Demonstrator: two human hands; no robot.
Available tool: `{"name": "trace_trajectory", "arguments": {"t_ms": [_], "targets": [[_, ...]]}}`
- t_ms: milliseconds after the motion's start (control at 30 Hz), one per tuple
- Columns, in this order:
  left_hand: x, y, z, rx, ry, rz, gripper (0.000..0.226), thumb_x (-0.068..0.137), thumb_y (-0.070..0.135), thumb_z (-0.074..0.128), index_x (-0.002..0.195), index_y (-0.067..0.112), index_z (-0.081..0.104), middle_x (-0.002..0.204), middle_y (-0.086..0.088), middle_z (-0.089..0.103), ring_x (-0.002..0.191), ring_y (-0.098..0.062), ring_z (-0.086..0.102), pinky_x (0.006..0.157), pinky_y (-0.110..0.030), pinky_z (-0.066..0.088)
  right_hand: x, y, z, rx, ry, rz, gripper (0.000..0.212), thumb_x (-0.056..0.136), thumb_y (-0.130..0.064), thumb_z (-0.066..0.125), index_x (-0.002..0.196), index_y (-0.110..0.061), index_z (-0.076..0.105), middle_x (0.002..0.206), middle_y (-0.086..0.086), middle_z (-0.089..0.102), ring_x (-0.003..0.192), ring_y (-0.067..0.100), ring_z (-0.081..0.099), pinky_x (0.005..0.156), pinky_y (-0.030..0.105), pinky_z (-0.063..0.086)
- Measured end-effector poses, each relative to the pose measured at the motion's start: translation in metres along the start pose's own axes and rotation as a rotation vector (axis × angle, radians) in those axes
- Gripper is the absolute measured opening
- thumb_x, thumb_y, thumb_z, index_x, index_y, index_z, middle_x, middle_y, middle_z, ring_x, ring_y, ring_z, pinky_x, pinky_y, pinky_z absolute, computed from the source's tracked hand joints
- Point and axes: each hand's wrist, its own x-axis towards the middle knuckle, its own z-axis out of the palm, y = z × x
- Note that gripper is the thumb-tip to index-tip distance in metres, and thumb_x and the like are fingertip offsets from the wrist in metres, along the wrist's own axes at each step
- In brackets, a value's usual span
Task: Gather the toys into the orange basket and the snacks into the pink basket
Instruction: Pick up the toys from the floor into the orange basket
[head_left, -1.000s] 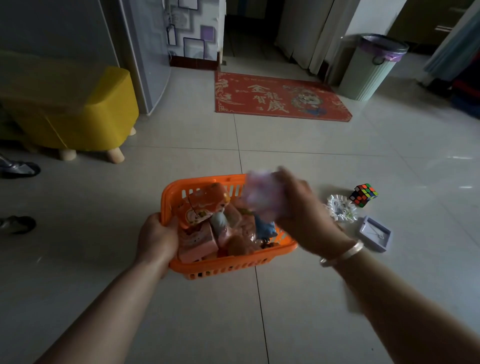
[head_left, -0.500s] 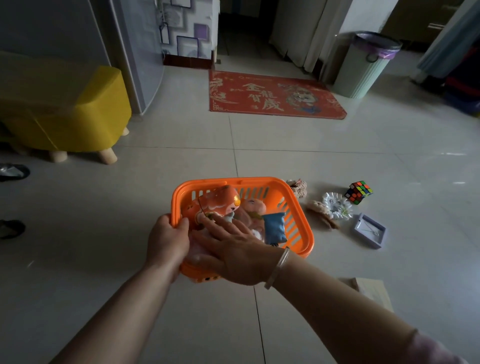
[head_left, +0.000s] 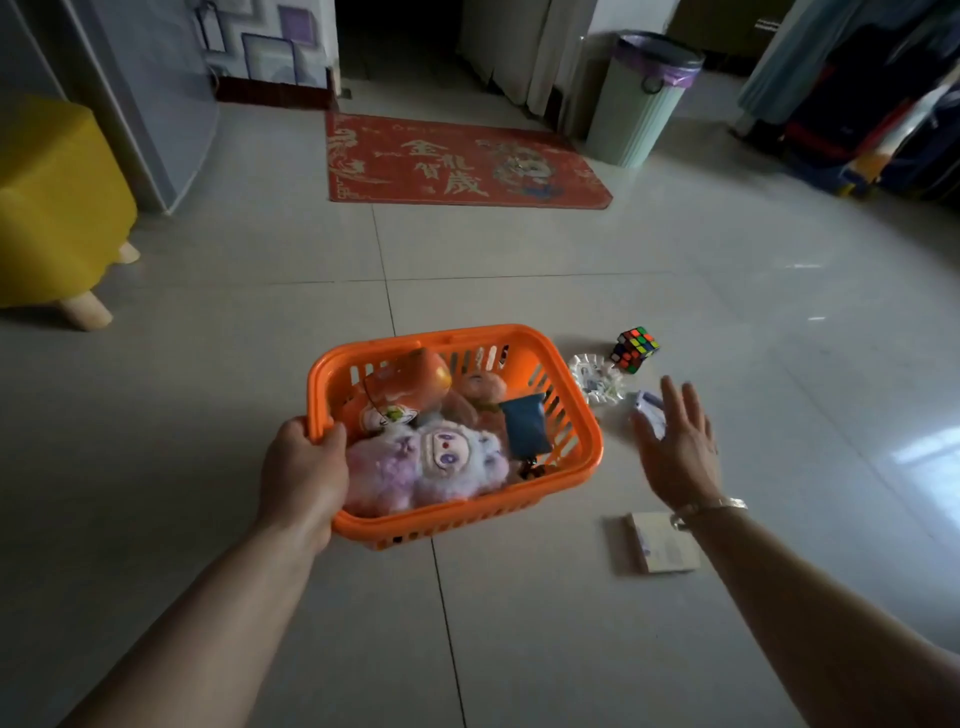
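Head view: the left hand (head_left: 304, 475) grips the near-left corner of the orange basket (head_left: 582, 415), fingers curled over its rim. Half a second ago the right hand lay on the toys; now the right hand (head_left: 678, 449) is out over the floor to the basket's right, fingers (head_left: 670, 397) spread and holding nothing. A purple plush toy (head_left: 431, 465) now lies in the basket's near part. On the floor just beyond the right hand sit a Rubik's cube (head_left: 635, 349) and a white frilly item (head_left: 595, 383)
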Motion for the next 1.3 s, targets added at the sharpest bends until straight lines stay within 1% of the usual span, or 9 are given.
{"name": "trace_trajectory", "arguments": {"t_ms": [133, 267, 400, 600, 667, 800, 1067, 1200, 1300], "targets": [[-0.003, 0.0, 0.005, 0.001, 0.0, 0.01, 0.016, 0.098, 0.025, 0.057, 0.094, 0.01, 0.064, 0.092, -0.014, 0.066, 0.089, -0.035, 0.065, 0.081, -0.046, 0.053, -0.034, 0.093, 0.031, -0.351, -0.433, 0.266, 0.09, 0.08, -0.069, 0.049, 0.147, -0.045, -0.004, 0.158, 0.004, -0.016, 0.145, 0.037, -0.001, 0.11, 0.061, 0.019], [-0.004, -0.003, 0.014, 0.009, -0.006, 0.012, 0.018, 0.097, 0.026, 0.058, 0.096, 0.01, 0.066, 0.091, -0.013, 0.068, 0.089, -0.035, 0.066, 0.082, -0.048, 0.055, -0.045, 0.119, 0.046, -0.34, -0.548, 0.387, 0.095, 0.076, -0.071, 0.054, 0.143, -0.051, -0.01, 0.156, 0.008, -0.022, 0.143, 0.045, -0.002, 0.11, 0.064, 0.019], [-0.004, -0.004, 0.023, 0.019, -0.017, 0.012, 0.019, 0.095, 0.031, 0.059, 0.098, 0.014, 0.067, 0.092, -0.012, 0.07, 0.089, -0.035, 0.067, 0.084, -0.053, 0.057, -0.048, 0.119, 0.065, -0.272, -0.6, 0.384, 0.088, 0.08, -0.067, 0.052, 0.144, -0.051, -0.007, 0.156, 0.012, -0.021, 0.143, 0.044, 0.0, 0.113, 0.059, 0.017], [-0.006, -0.003, 0.026, 0.006, -0.019, 0.015, 0.017, 0.096, 0.033, 0.059, 0.099, 0.017, 0.066, 0.093, -0.011, 0.07, 0.09, -0.035, 0.067, 0.086, -0.054, 0.056, -0.051, 0.122, 0.073, -0.318, -0.56, 0.315, 0.061, 0.093, -0.053, 0.036, 0.145, -0.049, 0.005, 0.156, 0.016, -0.004, 0.133, 0.041, 0.023, 0.105, 0.05, 0.031], [-0.005, -0.003, 0.026, 0.002, -0.017, 0.011, 0.018, 0.096, 0.033, 0.059, 0.098, 0.017, 0.066, 0.093, -0.011, 0.07, 0.09, -0.035, 0.068, 0.086, -0.054, 0.057, -0.047, 0.12, 0.068, -0.356, -0.516, 0.242, 0.061, 0.094, -0.052, 0.035, 0.146, -0.046, 0.005, 0.154, 0.015, 0.002, 0.13, 0.039, 0.027, 0.103, 0.048, 0.034], [-0.006, -0.002, 0.022, -0.011, -0.011, 0.007, 0.019, 0.096, 0.032, 0.059, 0.097, 0.015, 0.066, 0.092, -0.012, 0.07, 0.089, -0.035, 0.068, 0.085, -0.054, 0.057, -0.029, 0.099, 0.048, -0.37, -0.407, 0.172, 0.078, 0.09, -0.045, 0.052, 0.148, -0.04, 0.001, 0.154, 0.017, 0.002, 0.129, 0.041, 0.029, 0.102, 0.047, 0.036], [-0.011, -0.001, 0.007, -0.007, -0.003, 0.018, 0.02, 0.097, 0.03, 0.058, 0.101, 0.012, 0.067, 0.093, -0.012, 0.07, 0.089, -0.034, 0.067, 0.083, -0.049, 0.057, 0.021, -0.027, -0.013, 0.002, -0.039, -0.054, 0.074, 0.091, -0.045, 0.053, 0.148, -0.043, 0.006, 0.157, 0.016, 0.003, 0.135, 0.043, 0.022, 0.105, 0.053, 0.029], [-0.008, -0.001, -0.002, -0.01, -0.013, 0.022, 0.02, 0.098, 0.025, 0.058, 0.107, 0.009, 0.067, 0.097, -0.013, 0.069, 0.089, -0.032, 0.065, 0.076, -0.039, 0.051, 0.001, -0.106, -0.029, -0.003, -0.037, -0.336, 0.078, 0.088, -0.046, 0.057, 0.147, -0.044, 0.007, 0.157, 0.015, 0.008, 0.133, 0.041, 0.026, 0.102, 0.052, 0.034], [-0.007, 0.0, -0.004, -0.022, -0.007, 0.023, 0.02, 0.098, 0.024, 0.058, 0.108, 0.01, 0.067, 0.099, -0.015, 0.07, 0.092, -0.034, 0.066, 0.082, -0.045, 0.056, -0.019, -0.142, -0.015, -0.184, -0.15, -0.429, 0.072, 0.09, -0.056, 0.044, 0.148, -0.042, 0.003, 0.158, 0.015, 0.004, 0.134, 0.04, 0.025, 0.104, 0.05, 0.031]]}}
